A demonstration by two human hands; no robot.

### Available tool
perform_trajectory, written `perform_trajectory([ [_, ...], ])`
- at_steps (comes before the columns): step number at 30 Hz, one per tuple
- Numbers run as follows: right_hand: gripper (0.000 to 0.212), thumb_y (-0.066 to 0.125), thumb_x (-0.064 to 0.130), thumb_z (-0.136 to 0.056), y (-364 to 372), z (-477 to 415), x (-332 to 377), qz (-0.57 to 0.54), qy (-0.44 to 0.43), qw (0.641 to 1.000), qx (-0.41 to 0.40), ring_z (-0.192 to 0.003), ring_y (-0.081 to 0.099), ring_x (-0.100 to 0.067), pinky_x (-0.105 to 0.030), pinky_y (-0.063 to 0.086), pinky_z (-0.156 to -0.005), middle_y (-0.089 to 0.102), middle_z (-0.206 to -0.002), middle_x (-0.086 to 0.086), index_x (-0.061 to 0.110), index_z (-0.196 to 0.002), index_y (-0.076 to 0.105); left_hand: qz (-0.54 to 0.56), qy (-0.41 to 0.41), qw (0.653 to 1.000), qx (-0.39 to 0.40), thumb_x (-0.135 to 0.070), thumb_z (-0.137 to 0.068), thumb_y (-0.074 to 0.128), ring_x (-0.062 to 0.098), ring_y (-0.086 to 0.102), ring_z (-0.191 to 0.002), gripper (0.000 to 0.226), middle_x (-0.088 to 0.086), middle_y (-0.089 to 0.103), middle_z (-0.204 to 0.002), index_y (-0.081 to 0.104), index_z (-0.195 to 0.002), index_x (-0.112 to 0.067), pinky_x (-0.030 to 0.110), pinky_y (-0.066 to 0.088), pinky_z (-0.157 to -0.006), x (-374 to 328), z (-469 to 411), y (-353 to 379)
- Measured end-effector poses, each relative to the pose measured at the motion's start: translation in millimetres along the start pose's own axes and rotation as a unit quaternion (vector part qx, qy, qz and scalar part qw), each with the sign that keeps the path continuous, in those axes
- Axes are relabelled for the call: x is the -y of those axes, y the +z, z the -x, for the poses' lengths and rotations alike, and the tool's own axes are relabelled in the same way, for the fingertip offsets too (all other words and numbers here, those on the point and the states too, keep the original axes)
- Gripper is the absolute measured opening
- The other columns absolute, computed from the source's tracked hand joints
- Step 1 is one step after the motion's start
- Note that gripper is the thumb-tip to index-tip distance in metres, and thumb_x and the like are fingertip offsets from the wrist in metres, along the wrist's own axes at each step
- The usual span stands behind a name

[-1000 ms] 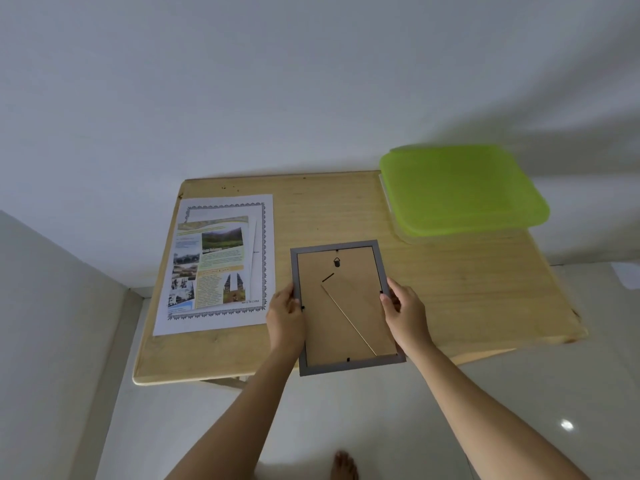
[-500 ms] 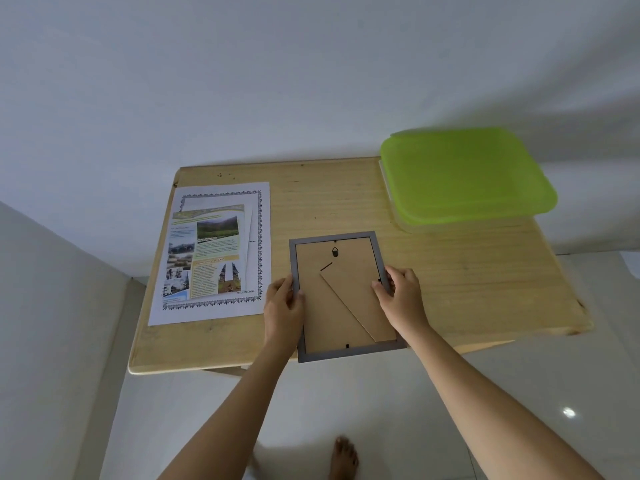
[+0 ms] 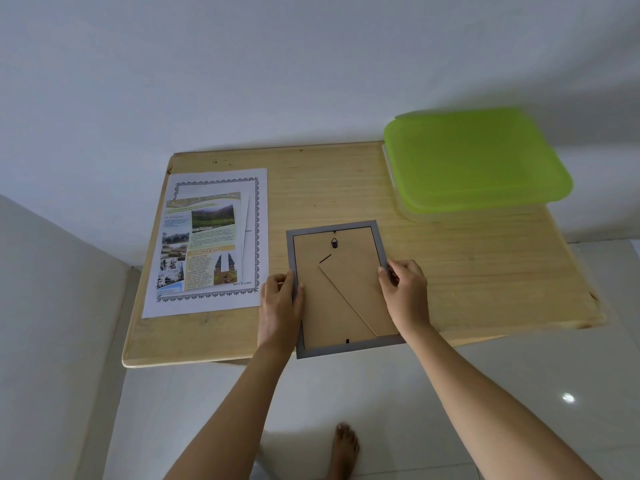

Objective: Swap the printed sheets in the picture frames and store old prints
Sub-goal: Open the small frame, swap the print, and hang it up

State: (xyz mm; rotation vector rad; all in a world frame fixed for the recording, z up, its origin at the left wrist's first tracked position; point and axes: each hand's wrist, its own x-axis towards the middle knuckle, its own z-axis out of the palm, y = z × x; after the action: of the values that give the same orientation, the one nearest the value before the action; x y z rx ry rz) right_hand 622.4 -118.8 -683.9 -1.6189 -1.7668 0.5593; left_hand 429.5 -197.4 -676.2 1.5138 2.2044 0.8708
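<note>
A grey picture frame (image 3: 334, 227) lies face down near the front edge of the wooden table (image 3: 450, 271), its brown backing board and folded stand showing. My left hand (image 3: 278, 299) grips the frame's left edge, thumb on the backing. My right hand (image 3: 405, 292) pinches the frame's right edge at a small tab. To the left lies a stack of printed sheets (image 3: 207, 244), a colourful brochure page on top of a larger bordered sheet.
A clear box with a lime green lid (image 3: 474, 161) sits at the back right corner, overhanging the table. White walls stand behind and to the left. A bare foot (image 3: 344, 445) shows on the tiled floor below.
The frame's stand has folded flat against the backing. My right hand's fingers have shifted onto the right edge tab. The view has moved slightly.
</note>
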Motion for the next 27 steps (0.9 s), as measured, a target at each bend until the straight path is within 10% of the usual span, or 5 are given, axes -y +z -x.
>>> perform_trajectory([
  [20,0.024,0.064,0.005,-0.084,-5,2,-4,-0.029,-0.013,0.999,0.001,-0.076,0.057,-0.022,-0.010,0.037,-0.070,0.062,-0.089,-0.018,-0.006,-0.105,0.065,0.054,-0.014,0.998,0.017,-0.018,-0.094,0.051,0.025,0.051,-0.105,0.037,0.011,0.050,-0.115,0.050,-0.127,-0.002,0.037,0.048,-0.090,6,-4,-1],
  [27,0.038,0.072,0.015,-0.080,-26,22,2,-0.055,-0.057,0.997,0.018,-0.088,0.058,-0.015,-0.025,0.049,-0.079,0.063,-0.098,-0.009,0.001,-0.113,0.061,0.017,0.012,0.999,0.036,-0.021,-0.094,0.050,0.023,0.046,-0.117,0.040,0.009,0.049,-0.127,0.046,-0.131,-0.004,0.037,0.041,-0.101,7,18,-9],
])
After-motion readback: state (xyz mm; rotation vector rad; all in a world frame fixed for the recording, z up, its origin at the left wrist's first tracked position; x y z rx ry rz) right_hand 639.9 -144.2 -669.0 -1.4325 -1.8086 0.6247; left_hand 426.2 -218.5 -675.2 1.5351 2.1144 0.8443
